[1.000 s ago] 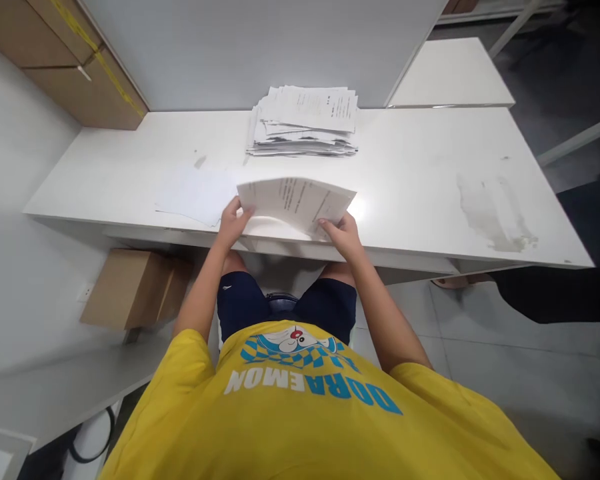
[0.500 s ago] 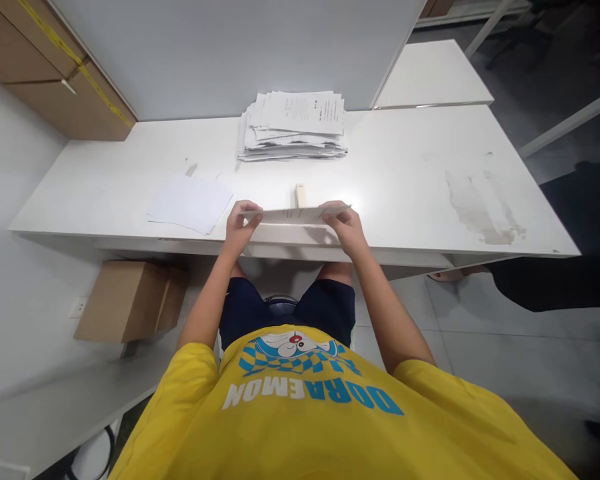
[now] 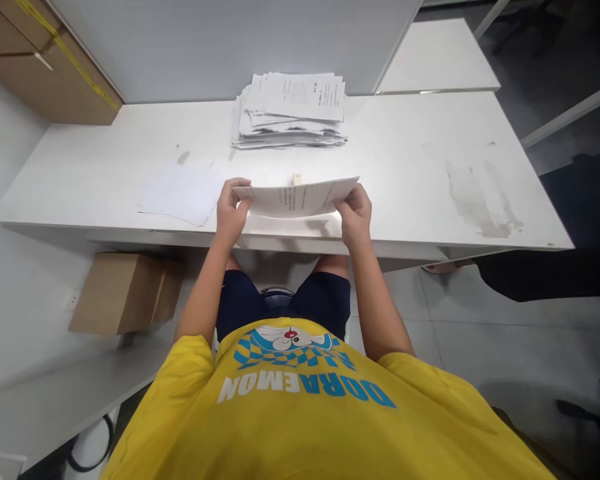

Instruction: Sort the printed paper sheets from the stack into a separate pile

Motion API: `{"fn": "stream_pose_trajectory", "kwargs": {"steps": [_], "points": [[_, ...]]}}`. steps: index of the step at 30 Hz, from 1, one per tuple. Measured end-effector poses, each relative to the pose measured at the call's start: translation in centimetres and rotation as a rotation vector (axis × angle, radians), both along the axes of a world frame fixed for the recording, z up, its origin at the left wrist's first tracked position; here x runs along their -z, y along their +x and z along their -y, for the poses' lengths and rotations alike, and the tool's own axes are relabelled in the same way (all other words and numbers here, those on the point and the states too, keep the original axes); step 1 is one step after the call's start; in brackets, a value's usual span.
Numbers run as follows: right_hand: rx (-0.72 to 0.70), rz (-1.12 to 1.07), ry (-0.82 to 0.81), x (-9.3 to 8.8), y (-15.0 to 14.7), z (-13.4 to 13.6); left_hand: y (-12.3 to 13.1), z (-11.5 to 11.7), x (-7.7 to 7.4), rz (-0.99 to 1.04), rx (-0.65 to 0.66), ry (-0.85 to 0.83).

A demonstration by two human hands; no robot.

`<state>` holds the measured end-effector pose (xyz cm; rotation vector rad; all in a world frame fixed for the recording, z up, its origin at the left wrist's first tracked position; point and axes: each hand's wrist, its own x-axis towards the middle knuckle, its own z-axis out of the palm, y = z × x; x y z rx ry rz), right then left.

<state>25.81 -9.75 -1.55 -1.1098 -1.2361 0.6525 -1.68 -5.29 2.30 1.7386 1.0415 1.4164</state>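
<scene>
Both hands hold a thin bundle of printed sheets (image 3: pixel 297 197) just above the near edge of the white table (image 3: pixel 410 173). My left hand (image 3: pixel 231 212) pinches its left end, fingers closed on the paper. My right hand (image 3: pixel 355 213) grips the right end the same way. The sheets are tilted, printed side partly showing. A small cream-coloured object (image 3: pixel 297 179) peeks out on the table right behind the bundle. Farther back lies a thick, uneven stack of printed papers (image 3: pixel 291 110).
A few blank sheets (image 3: pixel 180 193) lie flat on the table left of my left hand. A cardboard box (image 3: pixel 125 293) sits under the table at left, a larger one (image 3: pixel 45 63) at the back left. Stains mark the tabletop at right. A white partition stands behind.
The bundle was turned edge-on near the tabletop half a second ago; now it is raised slightly and tilted so its printed face shows again. Both hands kept their grip.
</scene>
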Motion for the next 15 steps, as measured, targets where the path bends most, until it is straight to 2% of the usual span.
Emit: {"fn": "stream_pose_trajectory", "kwargs": {"steps": [3,8,12,15], "points": [[-0.024,-0.036,0.011,0.2,-0.1,0.4,0.1,-0.2,0.2,0.001,0.032,-0.023],[0.039,-0.067,-0.011,0.2,0.2,0.8,0.5,-0.8,1.1,0.007,0.026,-0.002],[0.03,-0.06,-0.044,-0.4,0.6,1.0,0.9,-0.5,0.3,0.011,0.017,-0.031],[0.069,-0.058,-0.13,-1.9,1.0,2.6,0.8,0.9,-1.0,-0.001,0.003,-0.064]]}}
